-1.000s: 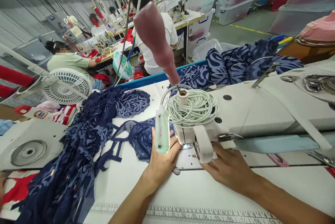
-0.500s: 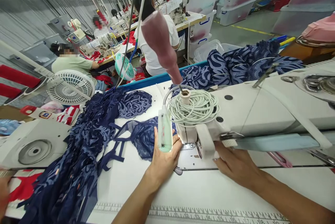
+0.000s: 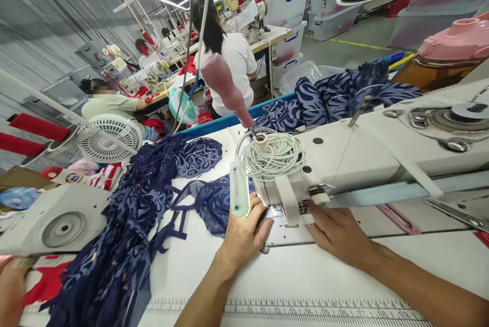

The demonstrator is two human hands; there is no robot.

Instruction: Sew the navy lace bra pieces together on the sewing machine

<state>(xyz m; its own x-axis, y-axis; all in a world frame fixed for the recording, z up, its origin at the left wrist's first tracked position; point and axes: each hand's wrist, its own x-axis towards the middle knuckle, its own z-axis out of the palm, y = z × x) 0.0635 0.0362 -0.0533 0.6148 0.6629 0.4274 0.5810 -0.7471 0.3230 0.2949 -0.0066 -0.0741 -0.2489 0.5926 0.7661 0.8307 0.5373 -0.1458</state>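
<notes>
Just left of the needle end of the sewing machine (image 3: 367, 159), the left hand (image 3: 242, 235) lies palm down on the white worktop (image 3: 183, 273), thumb spread and fingers partly masked by the small lamp (image 3: 239, 194); whether it pinches cloth cannot be told. A navy lace garment piece (image 3: 214, 207) lies at that hand's far left side, with its straps trailing left toward a heap of navy lace garments (image 3: 133, 210). To the right, the right hand (image 3: 340, 230) bends in under the machine, its fingertips hidden, so its hold cannot be told either.

For good handling, the lace probably calls for light, even pressure from flat fingers, smoothed without stretching. The loose straps are best kept well apart from the needle area, and both hands' fingertips clear of it. Farther right, the pink thread snips (image 3: 399, 219) lie within reach.
</notes>
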